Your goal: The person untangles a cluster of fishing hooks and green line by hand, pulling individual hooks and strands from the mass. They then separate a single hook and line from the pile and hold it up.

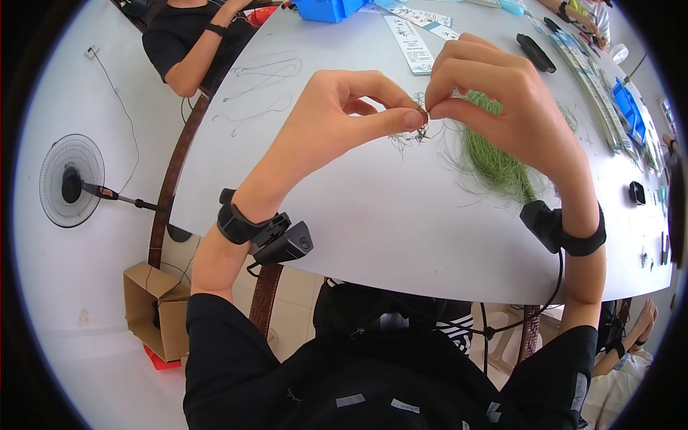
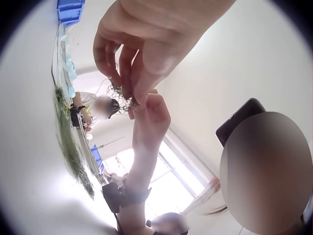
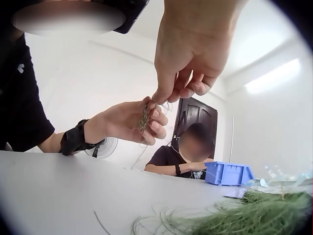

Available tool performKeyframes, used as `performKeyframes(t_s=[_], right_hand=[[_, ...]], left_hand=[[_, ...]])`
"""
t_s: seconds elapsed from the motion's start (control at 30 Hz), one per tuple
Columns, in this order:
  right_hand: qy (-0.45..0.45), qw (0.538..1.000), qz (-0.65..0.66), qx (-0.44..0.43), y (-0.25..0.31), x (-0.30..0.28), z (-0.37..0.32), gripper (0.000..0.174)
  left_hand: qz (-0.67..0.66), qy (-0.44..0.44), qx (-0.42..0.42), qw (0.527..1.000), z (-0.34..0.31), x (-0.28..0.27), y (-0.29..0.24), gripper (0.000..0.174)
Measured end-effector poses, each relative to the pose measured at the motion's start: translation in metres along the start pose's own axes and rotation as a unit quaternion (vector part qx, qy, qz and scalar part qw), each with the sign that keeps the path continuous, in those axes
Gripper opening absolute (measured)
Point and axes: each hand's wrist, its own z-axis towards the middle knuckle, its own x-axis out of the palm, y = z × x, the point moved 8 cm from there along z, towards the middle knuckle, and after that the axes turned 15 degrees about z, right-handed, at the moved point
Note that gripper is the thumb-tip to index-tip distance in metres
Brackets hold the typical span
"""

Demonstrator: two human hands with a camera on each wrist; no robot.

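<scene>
Above the white table [image 1: 344, 215], my two hands meet fingertip to fingertip. My left hand [image 1: 344, 107] pinches a small tangle of thin, dark green strands [image 1: 421, 132] between thumb and fingers. From the other side, my right hand [image 1: 502, 89] pinches at the same tangle with thumb and forefinger. In the right wrist view the tangle [image 3: 144, 118] hangs against the left fingers, with loose ends sticking out. Beneath the right hand lies a large bundle of fine green strands [image 1: 494, 154], partly hidden by that hand in the head view.
Several thin loose strands [image 1: 269, 68] lie on the table's left. At the back are a blue bin [image 1: 322, 8] and printed paper strips [image 1: 410, 46]. A black case [image 1: 536, 54] lies farther right. Another person [image 1: 193, 50] sits across; a fan [image 1: 72, 180] and cardboard box [image 1: 161, 308] stand left.
</scene>
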Motion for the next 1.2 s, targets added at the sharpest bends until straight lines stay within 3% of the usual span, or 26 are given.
performKeyframes(t_s=[0.13, 0.27, 0.33, 0.53, 0.63, 0.73, 0.83, 0.93, 1.03, 1.2], right_hand=[[-0.019, 0.998, 0.050, 0.014, 0.000, -0.003, 0.001, 0.008], [-0.011, 0.983, 0.142, 0.116, -0.021, 0.006, -0.002, 0.008], [-0.018, 0.964, 0.199, 0.179, -0.035, 0.011, -0.006, 0.008], [-0.023, 0.917, 0.336, 0.211, -0.044, 0.017, -0.009, 0.017], [-0.036, 0.893, 0.375, 0.247, -0.046, 0.026, -0.012, 0.021], [-0.042, 0.841, 0.453, 0.294, -0.049, 0.042, -0.018, 0.023], [-0.056, 0.814, 0.461, 0.347, -0.060, 0.046, -0.026, 0.027], [-0.087, 0.779, 0.493, 0.377, -0.064, 0.051, -0.030, 0.030], [-0.083, 0.790, 0.473, 0.380, -0.065, 0.049, -0.031, 0.032], [-0.076, 0.805, 0.445, 0.385, -0.061, 0.051, -0.029, 0.027]], left_hand=[[-0.011, -0.023, 0.015, 1.000, 0.001, -0.002, 0.004, 0.022], [0.009, -0.020, 0.010, 1.000, 0.001, -0.001, 0.006, 0.022], [0.012, -0.016, -0.008, 1.000, 0.000, -0.003, 0.008, 0.022], [0.014, 0.007, -0.050, 0.999, -0.002, -0.004, 0.009, 0.016], [0.041, 0.070, -0.042, 0.996, -0.004, 0.005, 0.005, 0.018], [0.046, 0.059, -0.024, 0.997, -0.003, 0.006, 0.008, 0.022], [0.026, 0.056, -0.060, 0.996, -0.003, 0.003, 0.016, 0.021], [0.130, -0.002, 0.030, 0.991, -0.003, -0.016, 0.002, 0.019], [0.162, -0.069, 0.002, 0.984, -0.003, -0.050, 0.003, 0.016], [0.181, -0.059, 0.091, 0.977, -0.003, -0.038, -0.014, 0.011]])
